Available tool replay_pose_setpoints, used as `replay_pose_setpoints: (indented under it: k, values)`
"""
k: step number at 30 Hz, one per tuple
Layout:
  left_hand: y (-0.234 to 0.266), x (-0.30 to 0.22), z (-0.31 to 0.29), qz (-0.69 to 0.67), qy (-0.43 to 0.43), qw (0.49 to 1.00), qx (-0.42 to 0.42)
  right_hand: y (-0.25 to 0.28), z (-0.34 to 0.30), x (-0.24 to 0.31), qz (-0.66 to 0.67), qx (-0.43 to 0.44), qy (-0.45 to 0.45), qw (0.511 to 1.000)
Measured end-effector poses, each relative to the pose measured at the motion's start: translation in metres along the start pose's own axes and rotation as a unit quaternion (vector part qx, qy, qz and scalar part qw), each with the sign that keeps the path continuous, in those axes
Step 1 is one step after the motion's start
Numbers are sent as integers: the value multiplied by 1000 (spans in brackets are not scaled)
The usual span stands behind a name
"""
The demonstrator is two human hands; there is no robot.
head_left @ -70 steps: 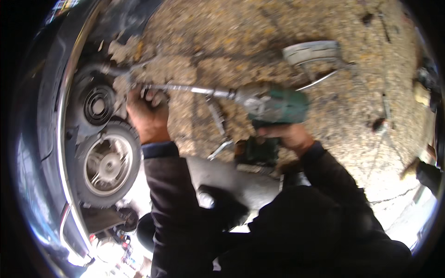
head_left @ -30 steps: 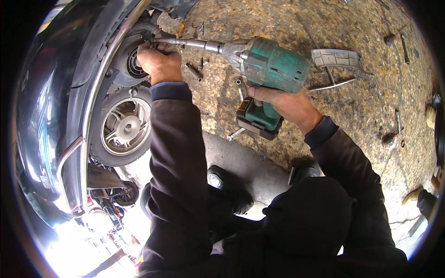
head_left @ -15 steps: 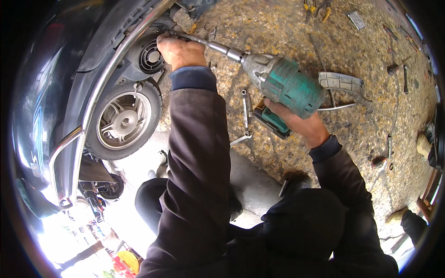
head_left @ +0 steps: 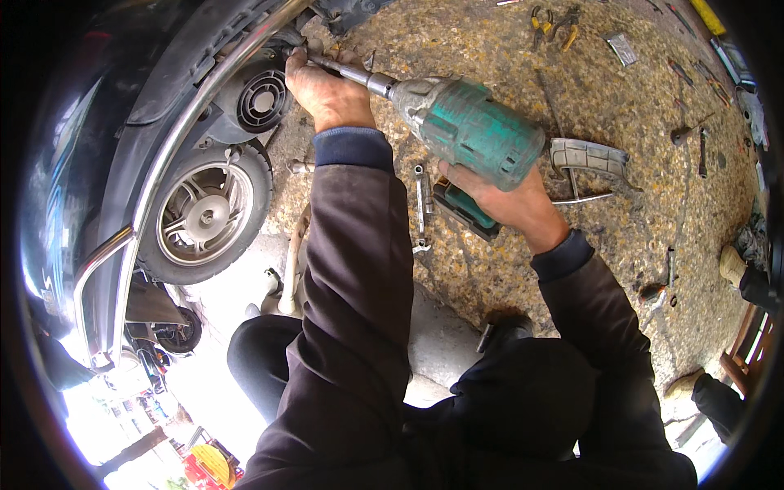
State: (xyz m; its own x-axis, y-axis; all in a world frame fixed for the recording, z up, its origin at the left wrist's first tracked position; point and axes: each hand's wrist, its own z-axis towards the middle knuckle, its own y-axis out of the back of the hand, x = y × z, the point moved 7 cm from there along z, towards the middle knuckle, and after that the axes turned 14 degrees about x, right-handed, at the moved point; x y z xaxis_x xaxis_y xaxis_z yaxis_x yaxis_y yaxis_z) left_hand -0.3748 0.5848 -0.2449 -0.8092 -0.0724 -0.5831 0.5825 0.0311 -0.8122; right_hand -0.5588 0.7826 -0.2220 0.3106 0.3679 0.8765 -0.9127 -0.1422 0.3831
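Note:
My right hand (head_left: 518,204) grips the handle of a green and grey cordless impact wrench (head_left: 478,126), its battery low at the handle's foot. From the wrench's nose a long metal extension bar (head_left: 351,73) runs left toward the underside of a dark scooter (head_left: 131,106). Around that bar, close to its far end, my left hand (head_left: 331,94) is closed. The bar's tip is hidden near the scooter's engine, so I cannot tell what it touches. Beside my left hand sits a round black fan cover (head_left: 263,100), with the spoked wheel (head_left: 208,219) below it.
A chrome rail (head_left: 184,135) runs along the scooter. Wrenches (head_left: 420,204) lie on the stony ground below the impact wrench. To its right is a curved grey part (head_left: 588,155). Pliers (head_left: 541,24) lie at the far side. Another person's shoe (head_left: 732,265) shows at the right.
The impact wrench and my right hand have moved left, toward the scooter. My left hand stays on the bar, a little farther from the fan cover. The whole view has shifted slightly.

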Motion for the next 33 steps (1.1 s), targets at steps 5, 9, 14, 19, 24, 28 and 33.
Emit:
replay_pose_setpoints:
  k: [5, 9, 14, 19, 24, 28, 33]
  values:
    - [1, -3, 3, 20, 1, 1000, -1, -5, 2, -3, -7, -2, -13, 1000]
    - [-1, -2, 0, 5, 4, 1000, -11, -6, 1, -4, 10, -8, -24, 1000]
    - [-6, -3, -7, 5, 5, 1000, -28, -5, 0, -5, 3, -20, -32, 999]
    - [-10, -6, -10, 20, 3, 999, -31, -6, -1, -5, -22, -24, -23, 999]
    - [-5, -5, -8, 2, 26, 999, -26, -13, -2, -3, -35, -8, -49, 998]
    - [-4, -7, -7, 0, 32, 999, -29, -16, 6, 2, -45, -20, -20, 999]
    - [-12, 0, -1, -12, 41, 999, 4, -8, 11, -7, -36, -46, -17, 998]
